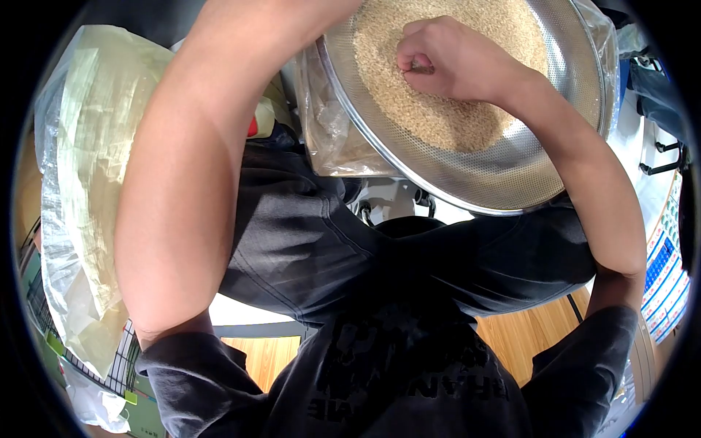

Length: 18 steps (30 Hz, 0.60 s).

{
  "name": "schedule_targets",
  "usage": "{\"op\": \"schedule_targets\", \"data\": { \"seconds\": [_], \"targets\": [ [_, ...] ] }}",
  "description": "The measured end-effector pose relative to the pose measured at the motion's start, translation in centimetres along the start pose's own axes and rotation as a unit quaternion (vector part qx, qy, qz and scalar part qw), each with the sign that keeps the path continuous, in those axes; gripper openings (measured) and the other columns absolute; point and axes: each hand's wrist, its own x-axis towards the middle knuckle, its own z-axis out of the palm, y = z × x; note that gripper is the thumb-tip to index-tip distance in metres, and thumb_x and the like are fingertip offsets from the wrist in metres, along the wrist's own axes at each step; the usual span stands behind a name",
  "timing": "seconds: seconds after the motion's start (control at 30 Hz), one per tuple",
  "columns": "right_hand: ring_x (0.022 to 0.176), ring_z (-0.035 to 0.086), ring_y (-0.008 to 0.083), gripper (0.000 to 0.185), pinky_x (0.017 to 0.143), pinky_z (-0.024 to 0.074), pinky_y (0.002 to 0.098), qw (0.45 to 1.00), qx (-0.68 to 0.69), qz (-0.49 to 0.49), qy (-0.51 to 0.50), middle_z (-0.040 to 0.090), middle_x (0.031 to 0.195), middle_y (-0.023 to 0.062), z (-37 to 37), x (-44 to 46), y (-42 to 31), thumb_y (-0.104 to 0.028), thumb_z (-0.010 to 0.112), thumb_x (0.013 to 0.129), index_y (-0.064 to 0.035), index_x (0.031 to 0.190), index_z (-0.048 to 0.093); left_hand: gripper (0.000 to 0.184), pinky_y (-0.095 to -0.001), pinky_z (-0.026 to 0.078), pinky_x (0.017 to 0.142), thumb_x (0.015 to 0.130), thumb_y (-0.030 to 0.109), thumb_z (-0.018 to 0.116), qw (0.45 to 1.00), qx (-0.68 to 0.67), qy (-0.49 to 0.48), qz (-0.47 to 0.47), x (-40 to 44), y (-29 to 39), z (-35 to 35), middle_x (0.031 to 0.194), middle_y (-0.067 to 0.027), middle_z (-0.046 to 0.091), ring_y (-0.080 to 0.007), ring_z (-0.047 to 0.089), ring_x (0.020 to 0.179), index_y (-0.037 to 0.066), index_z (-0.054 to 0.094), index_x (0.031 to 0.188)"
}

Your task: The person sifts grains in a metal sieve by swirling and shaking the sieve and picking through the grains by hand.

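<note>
Dark shirt point(409, 387); loose, pale-tan grain point(438, 120) in silvery sieve point(518, 179); right grip point(460, 62) pressed together.

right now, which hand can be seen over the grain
The right hand, curled over the grain in the metal sieve; the left arm runs past the top edge, so its hand is out of view.

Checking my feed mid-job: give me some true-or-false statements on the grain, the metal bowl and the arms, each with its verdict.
1. Pale grain lies in the metal bowl. True.
2. The bowl's wall is solid. False: it is perforated.
3. The right hand is over the grain. True.
4. That hand is spread flat. False: its fingers are curled.
5. The left hand shows fully. False: the left arm runs out at the top edge.
</note>
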Motion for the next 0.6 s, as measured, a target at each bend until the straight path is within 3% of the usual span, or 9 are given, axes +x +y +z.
{"op": "schedule_targets", "data": {
  "seconds": [0.27, 0.4, 0.47, 0.6],
  "targets": [
    [0.062, 0.051, 0.0202, 0.011, 0.059, 0.0440, 0.0354, 0.996, 0.081, -0.022, -0.005, 0.051, 0.074, 0.0047, -1.1, -0.4, 0.3, -0.007, 0.071, 0.081, -0.0021, 0.079, 0.061, 0.027, -0.0454, 0.060, 0.079, 0.090, 0.005, 0.052, 1.000, -0.028, 0.009, -0.008, 0.9, -0.4, 1.2, 0.097, -0.0266, 0.074, -0.0366, 0.074, 0.094, -0.007, 0.070, 0.105],
    [0.063, 0.054, 0.0197, 0.007, 0.061, 0.0471, 0.0349, 0.994, 0.096, -0.055, 0.012, 0.057, 0.075, 0.0071, -1.6, -0.6, 0.9, -0.004, 0.069, 0.080, -0.0014, 0.083, 0.064, 0.024, -0.0444, 0.060, 0.077, 0.086, 0.004, 0.057, 0.998, -0.039, 0.026, -0.031, 0.0, -0.1, 0.9, 0.097, -0.0252, 0.074, -0.0364, 0.074, 0.094, -0.006, 0.071, 0.102],
    [0.066, 0.053, 0.0226, 0.010, 0.064, 0.0469, 0.0359, 0.988, 0.150, -0.009, -0.027, 0.057, 0.081, 0.0098, -2.5, -0.7, 0.0, -0.006, 0.069, 0.078, -0.0007, 0.083, 0.062, 0.023, -0.0429, 0.060, 0.075, 0.084, 0.005, 0.061, 0.999, -0.044, 0.030, -0.005, 0.0, -0.5, 1.0, 0.096, -0.0231, 0.074, -0.0349, 0.074, 0.093, -0.005, 0.072, 0.101],
    [0.069, 0.057, 0.0272, 0.014, 0.067, 0.0486, 0.0388, 0.990, 0.126, 0.032, -0.049, 0.058, 0.082, 0.0123, -3.4, -0.6, -0.7, -0.010, 0.068, 0.078, 0.0007, 0.083, 0.060, 0.020, -0.0398, 0.059, 0.071, 0.080, 0.007, 0.067, 0.998, -0.060, 0.021, 0.032, 0.4, -0.7, 1.6, 0.096, -0.0179, 0.074, -0.0305, 0.075, 0.090, 0.000, 0.076, 0.096]
  ]
}}
